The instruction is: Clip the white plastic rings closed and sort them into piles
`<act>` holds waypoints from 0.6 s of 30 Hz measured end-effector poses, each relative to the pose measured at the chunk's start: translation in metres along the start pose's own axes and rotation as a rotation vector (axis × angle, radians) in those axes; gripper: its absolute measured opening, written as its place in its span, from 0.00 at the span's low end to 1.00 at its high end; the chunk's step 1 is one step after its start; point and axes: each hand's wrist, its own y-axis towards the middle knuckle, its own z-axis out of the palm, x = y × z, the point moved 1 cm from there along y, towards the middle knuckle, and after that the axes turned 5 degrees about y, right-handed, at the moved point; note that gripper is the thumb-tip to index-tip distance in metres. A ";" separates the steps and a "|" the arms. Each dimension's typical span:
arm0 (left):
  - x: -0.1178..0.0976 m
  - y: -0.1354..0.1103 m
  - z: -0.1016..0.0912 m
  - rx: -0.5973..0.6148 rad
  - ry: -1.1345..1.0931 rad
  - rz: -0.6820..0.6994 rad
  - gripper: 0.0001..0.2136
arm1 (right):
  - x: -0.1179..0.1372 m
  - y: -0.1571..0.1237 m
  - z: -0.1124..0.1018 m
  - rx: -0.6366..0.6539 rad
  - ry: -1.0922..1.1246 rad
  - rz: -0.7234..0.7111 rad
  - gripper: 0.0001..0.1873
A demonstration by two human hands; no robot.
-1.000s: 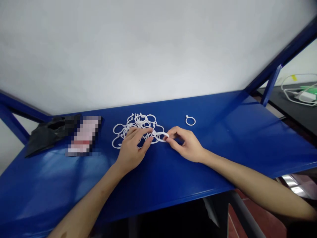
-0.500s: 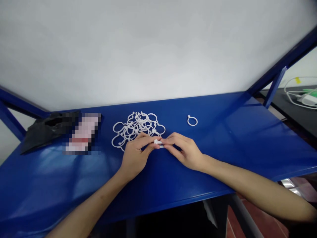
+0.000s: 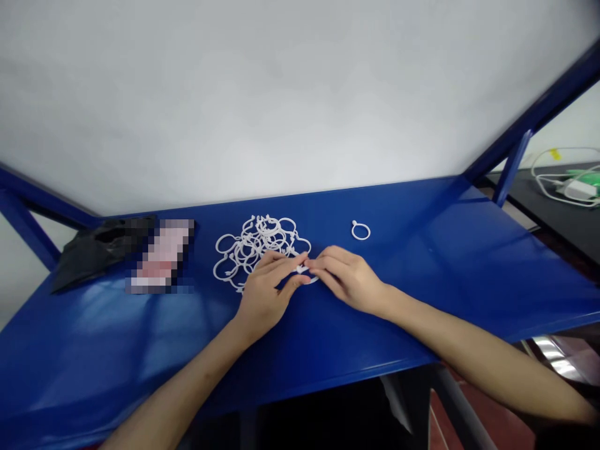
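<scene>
Above the middle of a blue table, close to its near edge, the fingers of the left hand and the right hand meet over a small white ring, its knobbed end pinched between the left thumb and forefinger. The right fingers, bunched together, grip the same piece from the other side, while a thin arc of its loop shows below the fingertips and the remainder is hidden behind them. Just beyond the left hand, a tangled heap of white rings spreads across the table, many of the loops overlapping and fitted with little knobs or clips. Well apart from the heap, to the right and behind the right hand, a lone ring lies flat, its knob pointing toward the back. At left rests a pinkish, pixelated panel with a red band, any lettering on it unreadable, beside a crumpled black bag. A pale wall rises behind the table. At far right, on a black surface, sit a white adapter and a looped cable bearing a yellow tag, too small to read
</scene>
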 end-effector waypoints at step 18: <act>0.016 -0.004 0.011 0.328 0.496 0.188 0.21 | -0.079 0.002 -0.057 -0.170 -0.564 0.671 0.09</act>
